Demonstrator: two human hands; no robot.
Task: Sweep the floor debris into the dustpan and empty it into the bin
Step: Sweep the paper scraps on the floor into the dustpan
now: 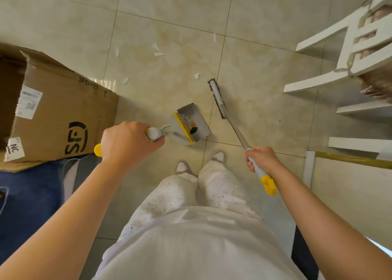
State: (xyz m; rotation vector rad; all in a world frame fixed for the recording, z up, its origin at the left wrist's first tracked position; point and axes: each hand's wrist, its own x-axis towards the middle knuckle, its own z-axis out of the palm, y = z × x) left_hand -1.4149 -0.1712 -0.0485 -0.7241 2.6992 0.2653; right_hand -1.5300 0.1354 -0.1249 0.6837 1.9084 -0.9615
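**White paper scraps on tile: pan and broom both in hand**

We note torn paper scraps [158, 50] scattered over the beige tiled floor [180, 14], most of them well beyond the tools. One lies just past the far tip of the broom head. None appears to be in the pan yet. A coloured patch inside it could be a label; we cannot tell.

Hands: our left hand [127, 140] is wrapped round the grey handle of the dustpan [191, 129], with the yellow end cap sticking out behind the wrist. Our right hand [262, 160] is curled round the broom [218, 98] shaft just above its yellow end. Both grips are full fists, nothing loose.

Positions: the dustpan sits low, just ahead of our feet, mouth turned away from us. The broom head lies to its right, near but apart. A cardboard box [63, 114] stands on the left and a white chair [339, 52] on the right. No bin is identifiable; the box may serve, but that is a guess.

Handling judgement: the scraps look feather-light and flat. We expect them to skid or flutter under a fast stroke and to cling to smooth tile, so short, slow strokes suit. The pan lip should press flush to the floor, or paper will slide under it. The tools look light and stiff, so holding them at the handle ends is adequate. Carry the pan level when emptying.
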